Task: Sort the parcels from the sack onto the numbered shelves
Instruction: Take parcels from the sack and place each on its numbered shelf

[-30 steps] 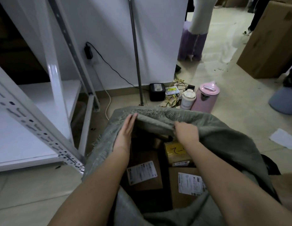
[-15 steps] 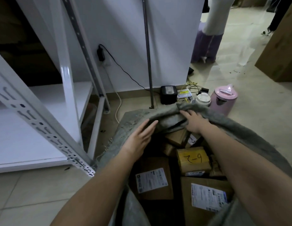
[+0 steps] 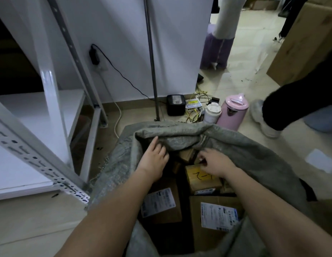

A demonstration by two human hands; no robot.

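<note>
Parcels are seen packed inside the grey sack (image 3: 254, 158), below both hands. The left hand (image 3: 154, 160) is laid with straight fingers against the sack's folded rim. The right hand (image 3: 215, 163) is curled over a yellow-taped parcel (image 3: 200, 179); whether it is gripped cannot be told. Two labelled cartons (image 3: 161, 204) lie nearer the wrists. The white shelves (image 3: 31, 115) stand left of the left hand.

Dim indoor light, brighter floor (image 3: 241, 58) at upper right, dark sack (image 3: 235, 149) interior, wide-angle bending, soft blur
</note>
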